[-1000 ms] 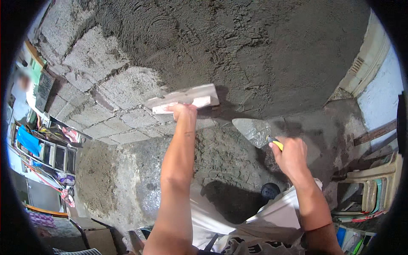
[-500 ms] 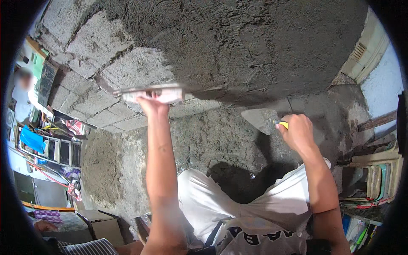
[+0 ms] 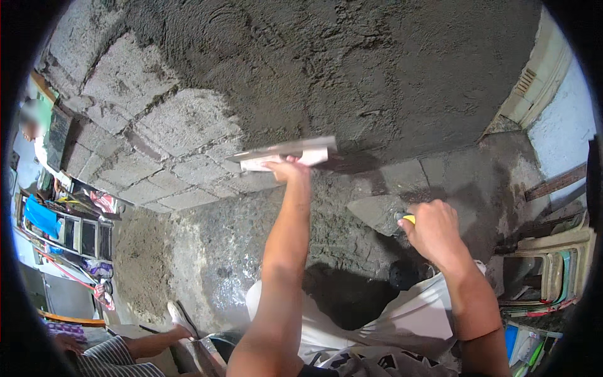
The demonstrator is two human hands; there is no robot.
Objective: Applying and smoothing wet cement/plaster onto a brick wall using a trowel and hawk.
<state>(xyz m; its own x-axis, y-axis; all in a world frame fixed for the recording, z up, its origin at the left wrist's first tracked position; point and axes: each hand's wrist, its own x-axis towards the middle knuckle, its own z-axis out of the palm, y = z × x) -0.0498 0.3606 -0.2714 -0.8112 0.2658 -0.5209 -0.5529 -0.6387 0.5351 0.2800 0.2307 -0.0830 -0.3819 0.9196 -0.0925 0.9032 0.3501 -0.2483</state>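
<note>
My left hand (image 3: 290, 169) is closed around the grip of a long, flat plastering trowel (image 3: 321, 152) with a pale back. Its blade lies along the lower edge of the wet grey mortar (image 3: 377, 75) on the wall; whether it touches all along cannot be seen. Bare concrete blocks (image 3: 188, 119) show left of the mortar. My right hand (image 3: 434, 229) grips the yellow and black handle of a pointed brick trowel (image 3: 374, 212). That blade is held out to the left above the floor, smeared with grey, with no clear heap of mortar on it.
Rough mortar (image 3: 144, 264) lies on the floor at left. A metal stepladder (image 3: 81, 235) with a blue cloth stands beyond it. One person (image 3: 38, 129) is at far left; another's striped clothing (image 3: 116, 358) and foot show at lower left. Stacked plastic chairs (image 3: 553, 270) are at right.
My left hand has moved right with the plastering trowel, onto the mortar's lower edge. My right hand and the brick trowel sit slightly lower. At lower left a person's leg has come into view.
</note>
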